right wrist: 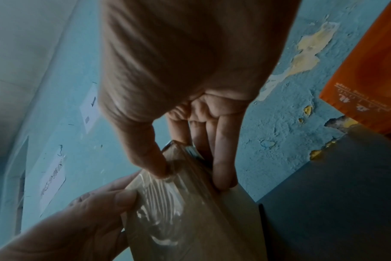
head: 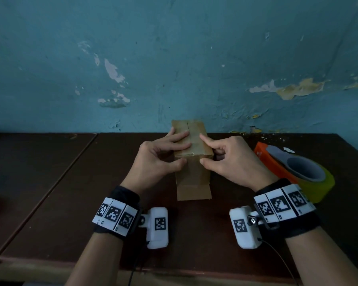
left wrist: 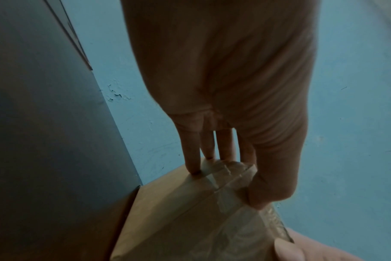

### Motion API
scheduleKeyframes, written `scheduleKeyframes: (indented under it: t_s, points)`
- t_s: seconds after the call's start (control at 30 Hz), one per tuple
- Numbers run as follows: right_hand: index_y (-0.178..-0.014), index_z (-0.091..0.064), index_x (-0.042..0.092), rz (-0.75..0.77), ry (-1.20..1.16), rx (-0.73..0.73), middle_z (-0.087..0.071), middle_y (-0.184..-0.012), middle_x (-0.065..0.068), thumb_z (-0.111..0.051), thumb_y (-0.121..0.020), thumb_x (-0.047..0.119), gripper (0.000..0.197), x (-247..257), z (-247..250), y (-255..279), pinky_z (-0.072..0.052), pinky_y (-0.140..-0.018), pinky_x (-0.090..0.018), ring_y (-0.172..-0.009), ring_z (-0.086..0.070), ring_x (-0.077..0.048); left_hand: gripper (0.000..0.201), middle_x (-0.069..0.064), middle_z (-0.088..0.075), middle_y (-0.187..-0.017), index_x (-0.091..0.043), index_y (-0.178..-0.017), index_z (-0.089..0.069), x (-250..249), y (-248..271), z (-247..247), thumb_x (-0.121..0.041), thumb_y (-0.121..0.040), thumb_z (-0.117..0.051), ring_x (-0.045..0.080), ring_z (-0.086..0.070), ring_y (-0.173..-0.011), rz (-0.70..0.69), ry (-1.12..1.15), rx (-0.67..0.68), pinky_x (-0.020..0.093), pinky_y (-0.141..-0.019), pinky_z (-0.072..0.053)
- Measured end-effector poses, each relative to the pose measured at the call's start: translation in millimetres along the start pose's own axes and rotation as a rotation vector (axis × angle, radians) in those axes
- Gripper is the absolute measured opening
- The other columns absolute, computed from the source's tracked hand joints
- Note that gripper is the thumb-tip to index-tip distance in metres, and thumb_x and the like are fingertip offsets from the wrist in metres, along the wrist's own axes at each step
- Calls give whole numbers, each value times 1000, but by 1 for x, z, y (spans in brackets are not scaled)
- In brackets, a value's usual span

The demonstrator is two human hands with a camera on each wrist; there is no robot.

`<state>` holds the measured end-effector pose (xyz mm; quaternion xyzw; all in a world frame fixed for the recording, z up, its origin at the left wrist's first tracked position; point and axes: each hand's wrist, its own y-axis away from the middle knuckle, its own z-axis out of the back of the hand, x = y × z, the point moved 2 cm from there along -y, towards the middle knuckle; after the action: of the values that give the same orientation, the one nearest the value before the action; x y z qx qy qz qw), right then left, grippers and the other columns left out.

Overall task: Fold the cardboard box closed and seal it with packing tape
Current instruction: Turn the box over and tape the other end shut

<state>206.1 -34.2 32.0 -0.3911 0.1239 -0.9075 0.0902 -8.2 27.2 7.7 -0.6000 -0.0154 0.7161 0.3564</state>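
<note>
A small brown cardboard box stands upright on the dark table, its top flaps folded shut. Clear tape runs over the top edge and down the near face, wrinkled and shiny. My left hand lays straight fingers on the top left and presses its thumb on the taped near face. My right hand has its index finger on the top right and its thumb on the tape at the near edge. Its other fingers curl round the box's right side.
A yellow packing tape roll with a grey core lies at the right, against an orange box that also shows in the right wrist view. The brown table ends at a peeling blue wall close behind the box.
</note>
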Motion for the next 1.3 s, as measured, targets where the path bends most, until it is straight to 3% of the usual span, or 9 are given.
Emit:
scheduleKeyframes:
  t_s: [0.63,0.7,0.73,0.77,0.83,0.97,1.1,1.2,1.3]
  points:
    - [-151,-48,26,15,-11,28,-63,-141,-2,-73,-87,39,70,3,0,1,-57,-98,-28,-121,-65,-7,61,-5,-61,-145,-14,-124,-73,-9,0,-4,-17,-67,-92,6,-36,-149,26,-61,-40,41,-117,-42]
    - [-149,-51,24,7,-83,44,-77,-114,7,-74,-90,32,64,8,0,3,-59,-94,-27,-98,-71,0,79,-8,-55,-149,-21,-136,-65,-16,0,-6,-29,-63,-94,3,-39,-146,43,-143,-44,30,-117,-39]
    - [-149,-52,23,10,-114,63,-78,-86,17,-74,-92,29,61,10,0,4,-62,-88,-34,-78,-69,0,90,-10,-49,-151,-25,-141,-61,-18,0,-7,-38,-59,-94,-2,-39,-143,55,-200,-46,23,-116,-36]
    - [-148,-53,21,18,-129,79,-66,-59,22,-73,-93,28,59,13,-1,5,-63,-82,-43,-62,-59,-3,98,-10,-42,-151,-27,-145,-56,-19,0,-8,-46,-55,-93,-9,-37,-138,71,-244,-52,14,-113,-33]
    - [-148,-53,20,18,-140,80,-45,-43,18,-72,-95,28,57,15,-2,4,-61,-74,-50,-53,-42,-5,108,-6,-33,-145,-29,-144,-51,-18,0,-8,-59,-50,-94,-15,-33,-131,106,-277,-95,4,-107,-32]
    - [-140,-62,30,28,-207,78,-35,-51,15,-70,-89,42,52,12,0,3,-61,-77,-56,-55,-39,-14,99,-1,-38,-131,-25,-130,-54,-17,1,-6,-63,-47,-91,-10,-42,-120,107,-305,-189,3,-97,-39]
    - [-131,-69,25,23,-266,48,-75,-70,4,-71,-96,27,35,10,9,5,-63,-85,-44,-77,-77,-18,82,-6,-51,-127,-27,-124,-54,-16,1,-4,-58,-56,-89,1,-52,-116,54,-302,-201,14,-92,-44]
    - [-114,-76,13,27,-337,-79,-80,-85,-5,-69,-96,18,20,8,22,4,-65,-72,-37,-77,-79,-19,72,-8,-51,-135,-28,-125,-53,-16,2,-1,-49,-63,-82,9,-51,-125,54,-227,-152,28,-99,-46]
    - [-103,-77,5,60,-362,-227,-79,-80,-8,-65,-99,14,16,7,34,5,-62,-62,-29,-70,-78,-22,65,0,-36,-136,-28,-123,-57,-18,4,1,-47,-63,-74,16,-40,-131,90,-213,-86,23,-99,-41]
